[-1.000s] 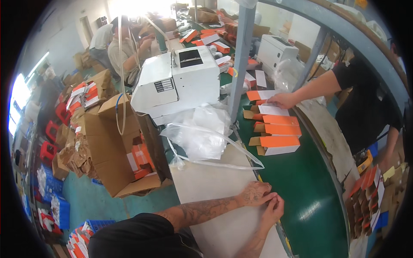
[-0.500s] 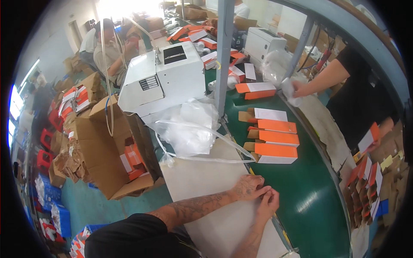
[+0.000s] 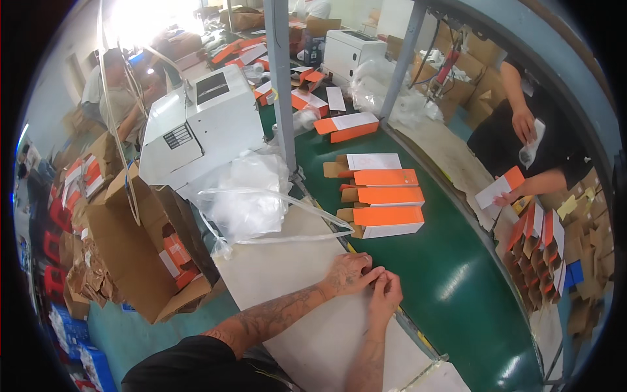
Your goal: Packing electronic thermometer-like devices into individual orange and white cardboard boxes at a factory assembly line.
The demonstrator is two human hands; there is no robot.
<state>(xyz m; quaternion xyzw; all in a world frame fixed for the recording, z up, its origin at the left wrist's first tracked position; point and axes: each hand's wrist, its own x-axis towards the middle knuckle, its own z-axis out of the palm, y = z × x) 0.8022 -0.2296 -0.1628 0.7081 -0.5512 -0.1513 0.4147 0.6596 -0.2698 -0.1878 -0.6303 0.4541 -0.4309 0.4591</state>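
My left hand (image 3: 349, 273) rests at the edge of the pale work board (image 3: 287, 258), its fingers curled in. Against its fingertips, my right hand (image 3: 385, 295) is closed in a pinch. Whatever may lie between the fingers is hidden or too small to make out. Just beyond them on the green conveyor belt (image 3: 450, 274) lie several orange-and-white boxes (image 3: 390, 196) in a row, brown flaps open toward the left. Clear plastic bags (image 3: 251, 189) are heaped on the board to the left, with a loose strip reaching toward the boxes.
A white machine (image 3: 202, 124) stands behind the bags, beside a grey post (image 3: 279, 85). At left sits an open carton (image 3: 140, 242) with orange boxes inside. Across the belt, a co-worker's hands (image 3: 522, 124) hold a clear-wrapped white item and a box, near stacked boxes (image 3: 537, 255).
The view has swung right, so things appear farther left. My hands stay together at the board's edge. The co-worker has lifted the wrapped item off the far side and brought it toward a box.
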